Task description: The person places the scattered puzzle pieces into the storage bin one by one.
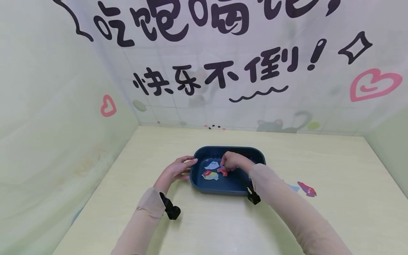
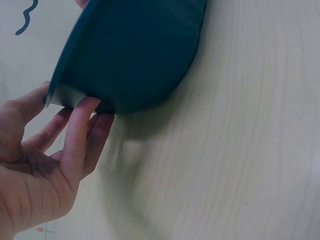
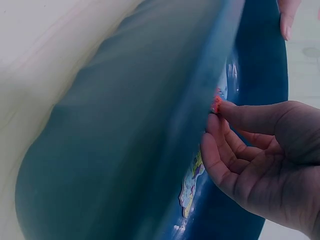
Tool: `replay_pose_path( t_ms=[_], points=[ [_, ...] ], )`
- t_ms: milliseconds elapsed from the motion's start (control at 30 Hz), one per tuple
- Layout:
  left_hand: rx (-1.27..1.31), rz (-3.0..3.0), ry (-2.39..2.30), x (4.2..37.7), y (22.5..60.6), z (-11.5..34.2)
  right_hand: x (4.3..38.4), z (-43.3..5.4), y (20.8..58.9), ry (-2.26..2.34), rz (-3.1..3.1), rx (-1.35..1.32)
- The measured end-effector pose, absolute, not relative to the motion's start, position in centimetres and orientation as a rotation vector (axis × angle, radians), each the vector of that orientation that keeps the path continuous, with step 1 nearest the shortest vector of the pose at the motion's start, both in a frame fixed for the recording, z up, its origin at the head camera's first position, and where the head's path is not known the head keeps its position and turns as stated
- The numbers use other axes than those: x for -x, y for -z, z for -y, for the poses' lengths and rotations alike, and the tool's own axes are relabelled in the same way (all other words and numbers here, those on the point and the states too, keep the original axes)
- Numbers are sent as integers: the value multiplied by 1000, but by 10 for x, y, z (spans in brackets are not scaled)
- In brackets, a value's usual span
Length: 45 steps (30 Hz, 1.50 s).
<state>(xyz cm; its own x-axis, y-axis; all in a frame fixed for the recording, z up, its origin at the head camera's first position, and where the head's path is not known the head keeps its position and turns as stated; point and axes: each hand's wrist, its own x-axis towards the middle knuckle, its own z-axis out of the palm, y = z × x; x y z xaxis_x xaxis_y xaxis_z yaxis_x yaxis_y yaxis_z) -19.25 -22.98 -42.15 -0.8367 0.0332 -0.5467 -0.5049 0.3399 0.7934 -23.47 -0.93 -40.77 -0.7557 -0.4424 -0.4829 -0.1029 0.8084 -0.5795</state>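
Observation:
A dark blue rectangular basin (image 1: 220,192) with rounded corners stands on the table. My left hand (image 1: 176,168) grips its left end, with the thumb at the rim and the fingers against the outer wall (image 2: 130,55). Inside the basin, my right hand (image 1: 233,161) pinches a small flat red piece (image 1: 222,172) between thumb and fingertips; the right wrist view shows only a bit of this red piece (image 3: 216,104). Near it on the basin floor lie a pale blue-white flat piece (image 1: 211,165) and a yellow, green and red one (image 1: 210,175).
Right of the basin, a purple-and-red flat piece (image 1: 307,189) lies on the light wooden table (image 1: 216,226). Beside it is a light blue piece (image 1: 294,187), partly hidden by the right sleeve. A printed cloth (image 1: 204,109) hangs behind the table.

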Motion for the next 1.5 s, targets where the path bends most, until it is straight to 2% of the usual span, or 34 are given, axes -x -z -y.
replay_pose_path(
  t_ms=[567,833,1500],
  points=[
    [404,-2140,-1509,193,421,228,234,-8,402,790,-2401,452],
    [402,-2138,-1508,194,422,228,234,-37,391,865,-2395,532],
    [384,-2132,-1509,193,420,229,231,-104,374,1049,-2381,426]
  ],
)
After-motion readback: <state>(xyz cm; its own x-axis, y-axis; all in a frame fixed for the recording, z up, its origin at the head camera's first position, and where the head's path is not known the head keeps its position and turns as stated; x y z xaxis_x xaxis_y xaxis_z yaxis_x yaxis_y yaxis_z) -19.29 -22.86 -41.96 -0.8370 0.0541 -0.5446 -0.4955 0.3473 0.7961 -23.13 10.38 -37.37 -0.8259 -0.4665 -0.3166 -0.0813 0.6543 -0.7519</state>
